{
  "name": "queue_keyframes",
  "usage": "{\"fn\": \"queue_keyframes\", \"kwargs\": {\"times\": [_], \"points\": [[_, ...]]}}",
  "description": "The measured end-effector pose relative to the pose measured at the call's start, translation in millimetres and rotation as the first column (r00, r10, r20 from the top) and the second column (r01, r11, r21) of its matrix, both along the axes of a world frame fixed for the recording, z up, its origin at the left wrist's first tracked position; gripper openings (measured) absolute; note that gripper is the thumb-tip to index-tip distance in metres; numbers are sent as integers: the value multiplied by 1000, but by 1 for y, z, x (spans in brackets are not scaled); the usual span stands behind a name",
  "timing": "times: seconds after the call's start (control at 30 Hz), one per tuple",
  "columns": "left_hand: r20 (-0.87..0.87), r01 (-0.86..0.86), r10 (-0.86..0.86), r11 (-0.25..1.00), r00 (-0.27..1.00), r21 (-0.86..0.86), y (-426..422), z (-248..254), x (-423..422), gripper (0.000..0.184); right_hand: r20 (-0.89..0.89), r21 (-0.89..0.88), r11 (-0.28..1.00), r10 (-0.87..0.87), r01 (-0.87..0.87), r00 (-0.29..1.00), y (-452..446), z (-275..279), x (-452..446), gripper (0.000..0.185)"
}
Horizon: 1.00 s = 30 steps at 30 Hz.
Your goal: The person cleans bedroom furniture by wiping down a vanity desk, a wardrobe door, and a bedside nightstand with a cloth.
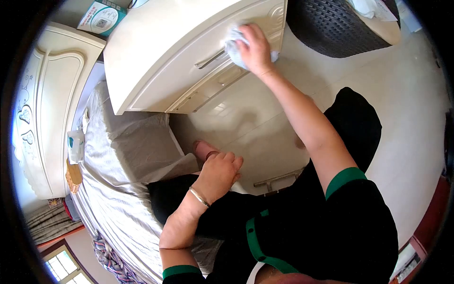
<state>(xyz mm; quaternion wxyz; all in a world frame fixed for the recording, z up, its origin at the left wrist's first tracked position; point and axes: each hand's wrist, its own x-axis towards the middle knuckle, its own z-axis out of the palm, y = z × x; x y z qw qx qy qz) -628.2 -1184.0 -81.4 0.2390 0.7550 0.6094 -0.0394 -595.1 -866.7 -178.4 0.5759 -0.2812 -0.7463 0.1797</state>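
Note:
My right hand (257, 51) is closed on a pale, crumpled cloth (235, 46) and presses it against the front of a cream cabinet (156, 42). The cloth lies on a drawer front, just beyond the end of a metal handle (209, 59). My left hand (220, 171), with a bracelet at the wrist, is closed and rests near my knee, away from the cabinet. Its fingers curl inward, and I cannot make out anything inside them.
A dark woven basket (338, 28) stands right of the cabinet. On the left is a bed with a grey sheet (137, 146), a tissue pack (75, 146) and a carved headboard (61, 71). A box (101, 18) sits behind the cabinet. Pale floor tiles (265, 128) lie below.

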Motion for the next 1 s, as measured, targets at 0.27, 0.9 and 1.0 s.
{"fn": "queue_keyframes", "kwargs": {"times": [0.27,0.9,1.0], "points": [[-123,-62,51,994,991,-90,1,2,-6,35,15,-324,943,-70,71,997,-16,-20,0,35],[-57,-33,27,995,998,-95,13,6,-4,36,-185,-231,971,-97,53,978,-29,-21,-28,36],[-46,-16,13,998,999,-66,20,4,0,38,-284,-333,943,-114,13,952,-53,-27,-52,31]]}}
